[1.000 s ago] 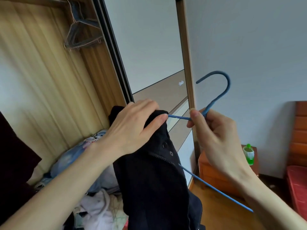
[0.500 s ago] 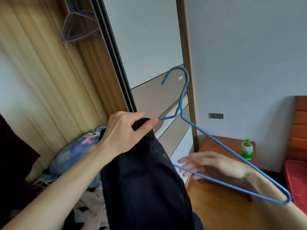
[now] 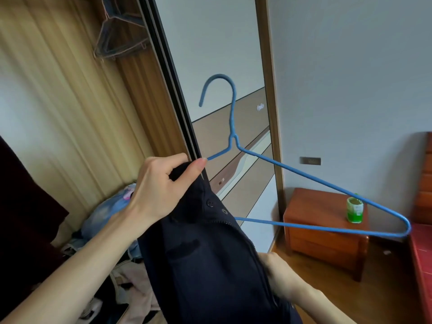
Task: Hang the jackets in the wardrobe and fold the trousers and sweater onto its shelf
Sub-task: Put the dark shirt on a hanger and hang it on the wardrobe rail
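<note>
left hand (image 3: 161, 185) grips jacket (image 3: 205, 265) on hanger (image 3: 304, 174); wardrobe (image 3: 70, 113) holds clothes pile (image 3: 105, 213).

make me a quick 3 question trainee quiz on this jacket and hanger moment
1. True or false: the blue wire hanger already hangs on the wardrobe rail.
2. Which hand grips the dark jacket at its top, over one end of the hanger? A) left hand B) right hand
3. Fill in: the green bottle stands on the wooden ____.

Key: 1 false, it is held in the air with one shoulder inside the jacket. 2 A. 3 nightstand.
</note>
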The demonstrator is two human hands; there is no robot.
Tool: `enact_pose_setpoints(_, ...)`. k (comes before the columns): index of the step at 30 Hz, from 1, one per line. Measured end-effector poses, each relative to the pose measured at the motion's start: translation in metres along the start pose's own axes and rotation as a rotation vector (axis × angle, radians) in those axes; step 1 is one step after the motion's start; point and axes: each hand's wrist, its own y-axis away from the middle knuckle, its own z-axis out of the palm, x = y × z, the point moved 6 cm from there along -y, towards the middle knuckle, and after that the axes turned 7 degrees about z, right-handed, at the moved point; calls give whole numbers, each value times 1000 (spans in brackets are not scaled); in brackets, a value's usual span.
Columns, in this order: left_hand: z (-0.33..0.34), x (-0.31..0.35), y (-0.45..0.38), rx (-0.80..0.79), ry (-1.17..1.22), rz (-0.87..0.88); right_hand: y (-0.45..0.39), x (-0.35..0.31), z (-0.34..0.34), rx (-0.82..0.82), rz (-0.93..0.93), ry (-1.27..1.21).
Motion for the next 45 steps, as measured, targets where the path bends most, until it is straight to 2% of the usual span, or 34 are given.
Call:
enact_pose_setpoints(1,-4,-3,5,6,-19,-11,-3,-17,5,-6,-47,2)
enact_pose_setpoints(2,-8,-7,12,11,-35,-24,-3,-15,6,-21,-6,-66)
enact_pose_setpoints(6,-28,-29,37,26,-92,-115,-5,-36,-28,-13,-52,-120)
enact_pose_setpoints(10,-46,-54,66,-3,-135,-215,-16,-59,-92,125,-199,-40)
enact_pose_setpoints(13,-46,-74,88,-79,-136,-288,-24,-85,-132,181,-294,167)
enact_pose_setpoints(16,-36,-76,102,-147,-133,-219,-37,-112,-162,193,-330,262)
enact_pose_setpoints(19,-28,-71,107,-187,-387,-136,-42,-142,-182,214,-361,318)
enact_pose_setpoints(22,-30,-67,104,-145,-641,-150,-40,-163,-194,271,-349,426)
enact_pose_setpoints(24,-30,-59,97,-116,-702,-176,-36,-175,-198,366,-341,490)
enact_pose_setpoints(27,-27,-38,83,-59,-683,-193,-31,-187,-196,493,-349,539)
enact_pose_setpoints(32,-42,-15,71,92,-540,-181,-16,-196,-212,529,-401,773)
enact_pose_setpoints(35,-43,-5,67,97,-477,-193,-4,-201,-217,547,-453,850)
enact_pose_setpoints(40,-10,20,53,-11,-575,-110,19,-233,-198,572,-569,738)
enact_pose_setpoints(43,-4,20,43,36,-532,-148,20,-240,-199,501,-544,460)
enact_pose_setpoints(45,-8,19,40,87,-466,-145,17,-231,-209,370,-462,215)
